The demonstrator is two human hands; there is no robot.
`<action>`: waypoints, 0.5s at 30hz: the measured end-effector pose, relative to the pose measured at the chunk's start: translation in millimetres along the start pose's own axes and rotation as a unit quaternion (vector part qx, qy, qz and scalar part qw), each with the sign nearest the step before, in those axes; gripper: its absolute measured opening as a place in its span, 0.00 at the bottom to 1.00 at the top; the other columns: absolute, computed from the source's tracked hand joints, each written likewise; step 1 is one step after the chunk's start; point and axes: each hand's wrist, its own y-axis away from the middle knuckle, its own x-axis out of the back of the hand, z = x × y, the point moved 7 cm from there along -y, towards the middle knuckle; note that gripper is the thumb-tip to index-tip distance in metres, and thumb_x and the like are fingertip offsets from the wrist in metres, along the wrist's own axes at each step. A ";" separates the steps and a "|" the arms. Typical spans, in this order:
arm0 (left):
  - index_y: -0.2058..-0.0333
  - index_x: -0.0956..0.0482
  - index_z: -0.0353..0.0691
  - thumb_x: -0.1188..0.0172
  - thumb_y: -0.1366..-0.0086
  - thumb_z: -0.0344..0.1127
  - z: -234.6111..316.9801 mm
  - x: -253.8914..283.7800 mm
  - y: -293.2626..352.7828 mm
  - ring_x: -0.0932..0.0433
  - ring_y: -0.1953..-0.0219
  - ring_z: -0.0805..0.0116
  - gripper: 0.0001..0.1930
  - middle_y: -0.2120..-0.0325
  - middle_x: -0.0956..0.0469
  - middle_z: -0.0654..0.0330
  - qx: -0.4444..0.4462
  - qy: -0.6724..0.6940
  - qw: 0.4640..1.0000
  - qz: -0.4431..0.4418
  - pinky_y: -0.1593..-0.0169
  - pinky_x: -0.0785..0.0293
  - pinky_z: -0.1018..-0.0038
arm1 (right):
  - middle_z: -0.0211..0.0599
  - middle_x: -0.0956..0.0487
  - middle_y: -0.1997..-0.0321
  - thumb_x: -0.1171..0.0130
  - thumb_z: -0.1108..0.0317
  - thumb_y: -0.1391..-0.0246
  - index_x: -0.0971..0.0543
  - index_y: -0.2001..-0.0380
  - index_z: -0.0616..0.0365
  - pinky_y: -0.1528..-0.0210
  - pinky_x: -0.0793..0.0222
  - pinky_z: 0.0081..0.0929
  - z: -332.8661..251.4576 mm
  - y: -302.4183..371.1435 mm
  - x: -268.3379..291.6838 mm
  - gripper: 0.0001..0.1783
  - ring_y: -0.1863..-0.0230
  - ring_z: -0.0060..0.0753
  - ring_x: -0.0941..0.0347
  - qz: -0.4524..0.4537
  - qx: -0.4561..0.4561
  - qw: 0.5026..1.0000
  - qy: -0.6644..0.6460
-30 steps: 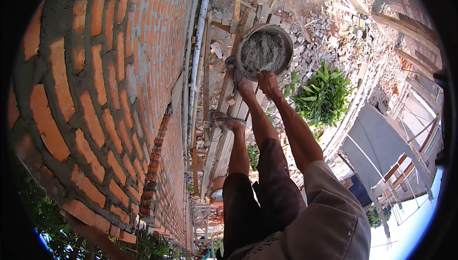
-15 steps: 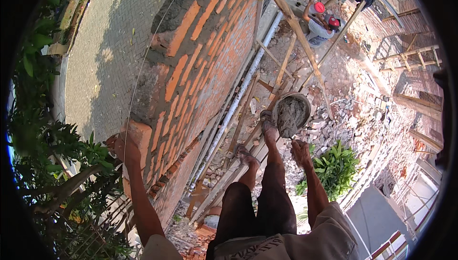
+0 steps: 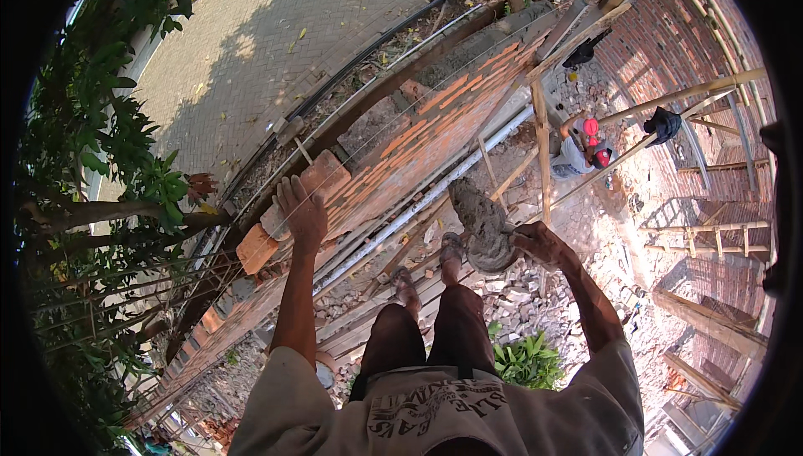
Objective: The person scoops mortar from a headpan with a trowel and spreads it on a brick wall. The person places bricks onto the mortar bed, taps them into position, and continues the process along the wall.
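My left hand (image 3: 303, 212) is held at the wall's top with fingers outstretched, next to an orange-brown brick (image 3: 326, 173); whether it touches the brick, I cannot tell. A string line runs above the brick wall (image 3: 401, 151). My right hand (image 3: 539, 244) is closed round the handle of a trowel, raised in front of my legs. Wet grey mortar (image 3: 475, 207) is heaped on it and hides the blade. Below the heap shows part of a round mortar bucket (image 3: 493, 268), mostly covered by the load.
My feet (image 3: 452, 251) stand on wooden planks beside the wall. Rubble (image 3: 519, 293) and a leafy plant (image 3: 531, 361) lie below to the right. Timber props (image 3: 539, 146) cross ahead. Another person (image 3: 573, 157) crouches far right. Tree branches (image 3: 125, 213) hang on the left.
My right hand has lifted the trowel, loaded with mortar, up from the bucket. My left hand's fingers have straightened beside the brick. The view has swung, showing more of the wall's length.
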 end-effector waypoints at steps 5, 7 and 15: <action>0.36 0.49 0.27 0.42 0.37 0.41 10.4 32.4 102.0 0.55 0.33 0.37 0.38 0.35 0.54 0.38 0.040 0.075 0.992 -0.096 0.32 0.58 0.45 | 0.31 0.26 0.81 0.42 0.56 0.41 0.21 0.66 0.65 0.77 0.35 0.24 -151.4 -15.2 49.4 0.18 0.80 0.22 0.31 -0.060 0.068 0.989 0.119; 0.37 0.48 0.26 0.38 0.41 0.39 8.1 38.4 158.9 0.55 0.33 0.37 0.39 0.35 0.54 0.37 0.068 0.082 0.986 -0.129 0.33 0.56 0.46 | 0.32 0.25 0.80 0.40 0.55 0.43 0.22 0.63 0.64 0.78 0.34 0.24 -209.9 -27.9 62.4 0.19 0.81 0.22 0.30 -0.050 0.093 0.975 0.194; 0.54 0.30 0.24 0.34 0.48 0.41 -44.2 34.2 435.8 0.41 0.41 0.36 0.29 0.43 0.43 0.33 0.382 0.102 0.838 -0.376 0.42 0.40 0.46 | 0.41 0.20 0.70 0.37 0.48 0.50 0.27 0.53 0.63 0.73 0.28 0.33 -350.1 -113.2 73.8 0.30 0.72 0.33 0.24 -0.013 0.111 0.901 0.419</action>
